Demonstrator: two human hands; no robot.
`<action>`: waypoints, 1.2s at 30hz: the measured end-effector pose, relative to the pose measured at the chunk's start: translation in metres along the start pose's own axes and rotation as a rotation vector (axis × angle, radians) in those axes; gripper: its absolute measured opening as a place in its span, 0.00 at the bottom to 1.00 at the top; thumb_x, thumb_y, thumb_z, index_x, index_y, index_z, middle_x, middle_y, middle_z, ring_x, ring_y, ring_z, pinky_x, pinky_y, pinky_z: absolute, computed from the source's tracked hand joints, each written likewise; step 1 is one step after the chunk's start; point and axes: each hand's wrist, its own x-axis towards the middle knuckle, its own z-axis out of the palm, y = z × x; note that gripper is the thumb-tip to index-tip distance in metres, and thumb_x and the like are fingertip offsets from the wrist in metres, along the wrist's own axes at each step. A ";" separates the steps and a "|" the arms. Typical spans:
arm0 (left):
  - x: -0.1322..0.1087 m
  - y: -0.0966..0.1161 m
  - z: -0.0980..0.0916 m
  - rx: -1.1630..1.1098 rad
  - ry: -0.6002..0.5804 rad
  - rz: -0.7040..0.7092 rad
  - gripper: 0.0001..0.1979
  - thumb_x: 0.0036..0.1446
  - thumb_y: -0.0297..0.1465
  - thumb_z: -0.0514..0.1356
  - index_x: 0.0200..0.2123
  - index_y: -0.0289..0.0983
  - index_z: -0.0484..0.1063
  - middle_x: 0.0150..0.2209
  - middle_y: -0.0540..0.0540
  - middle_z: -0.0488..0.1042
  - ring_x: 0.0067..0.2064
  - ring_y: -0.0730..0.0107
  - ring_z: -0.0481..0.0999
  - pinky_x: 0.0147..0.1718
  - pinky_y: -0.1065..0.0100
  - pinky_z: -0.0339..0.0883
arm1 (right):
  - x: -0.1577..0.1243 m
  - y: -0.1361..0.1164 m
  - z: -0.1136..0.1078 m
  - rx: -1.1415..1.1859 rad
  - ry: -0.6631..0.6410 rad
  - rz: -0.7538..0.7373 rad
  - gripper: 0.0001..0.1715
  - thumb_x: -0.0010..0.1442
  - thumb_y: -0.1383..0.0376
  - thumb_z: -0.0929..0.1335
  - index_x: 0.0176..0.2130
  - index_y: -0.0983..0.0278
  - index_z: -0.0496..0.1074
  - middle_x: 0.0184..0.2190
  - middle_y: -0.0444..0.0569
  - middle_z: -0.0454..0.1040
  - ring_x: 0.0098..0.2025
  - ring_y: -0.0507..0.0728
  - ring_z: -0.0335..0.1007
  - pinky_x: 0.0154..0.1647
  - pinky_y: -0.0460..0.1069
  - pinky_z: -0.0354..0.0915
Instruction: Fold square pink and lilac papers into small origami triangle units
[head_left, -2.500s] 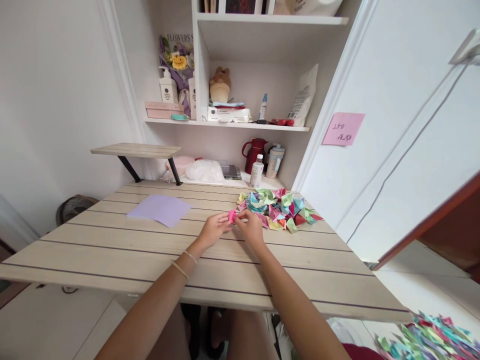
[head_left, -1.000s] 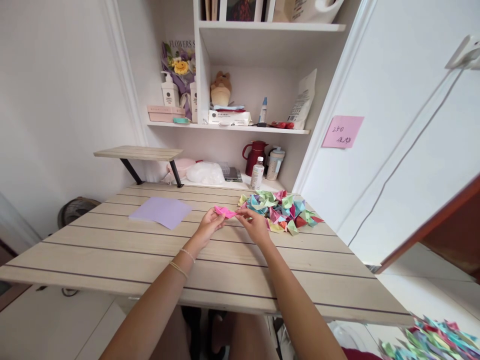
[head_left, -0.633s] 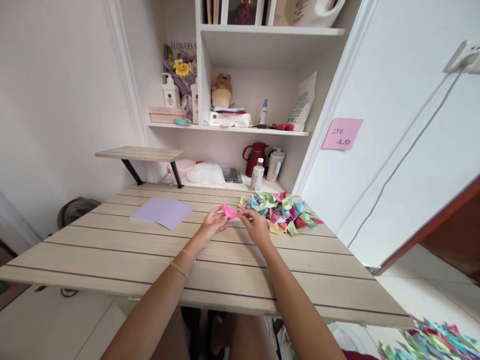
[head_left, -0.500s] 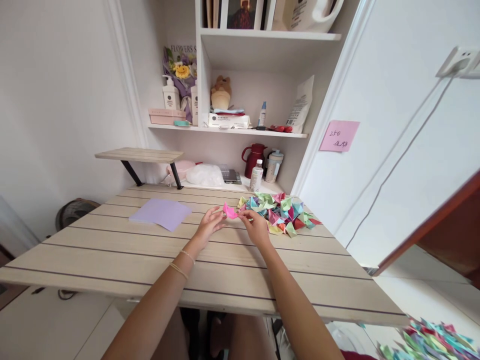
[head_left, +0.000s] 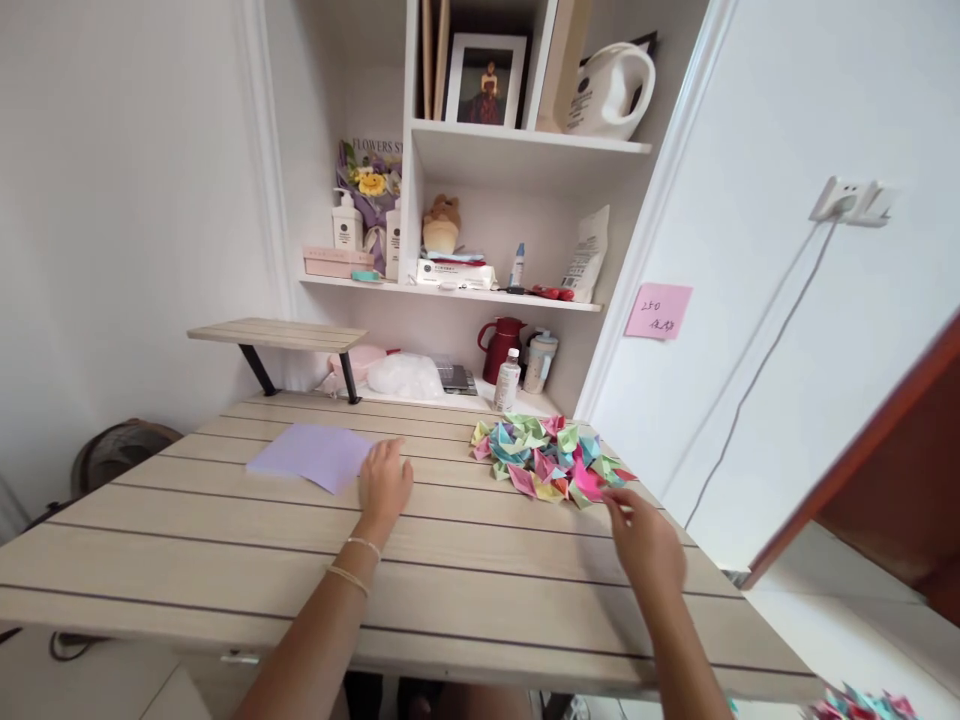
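Note:
My right hand (head_left: 643, 540) pinches the tip of a bright pink origami piece (head_left: 587, 480) at the right front of a pile of folded papers. The pile (head_left: 529, 455) has green, blue, pink, yellow and red pieces with pointed corners. Left of it, my left hand (head_left: 386, 482) is low over the table at the right edge of some purple paper sheets (head_left: 304, 452). Its fingers are loosely bent and slightly apart, with nothing seen in them; whether they touch the paper I cannot tell.
The slatted wooden table (head_left: 450, 590) carries a small raised shelf (head_left: 277, 335) at the back left. A bottle (head_left: 507, 381) stands behind the pile, near a red jug (head_left: 501, 348) and a tumbler (head_left: 540, 361). More folded papers (head_left: 862, 704) lie beyond the table at lower right.
My right hand has carried the pink origami piece rightward onto the pile. My left hand has let go of it and moved left to the purple sheets. The camera has tilted up.

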 end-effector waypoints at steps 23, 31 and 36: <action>-0.013 0.020 0.006 0.274 -0.528 0.134 0.13 0.50 0.38 0.57 0.38 0.41 0.73 0.42 0.45 0.74 0.45 0.63 0.70 0.45 0.67 0.59 | -0.037 -0.004 0.011 0.329 0.116 -0.203 0.20 0.54 0.55 0.61 0.40 0.65 0.70 0.35 0.55 0.71 0.34 0.58 0.67 0.33 0.51 0.63; -0.001 0.001 0.002 0.332 -0.266 -0.222 0.33 0.35 0.52 0.59 0.39 0.33 0.71 0.44 0.37 0.68 0.51 0.50 0.61 0.51 0.58 0.50 | -0.011 -0.092 0.093 0.370 -0.553 -0.194 0.27 0.46 0.55 0.68 0.44 0.64 0.67 0.36 0.51 0.73 0.36 0.59 0.70 0.37 0.52 0.63; 0.003 0.001 0.000 0.352 -0.405 -0.372 0.35 0.20 0.54 0.62 0.32 0.37 0.73 0.49 0.37 0.62 0.52 0.44 0.58 0.49 0.57 0.51 | -0.013 -0.100 0.124 0.501 -0.592 -0.186 0.33 0.45 0.54 0.69 0.49 0.63 0.63 0.34 0.48 0.75 0.32 0.55 0.70 0.35 0.51 0.64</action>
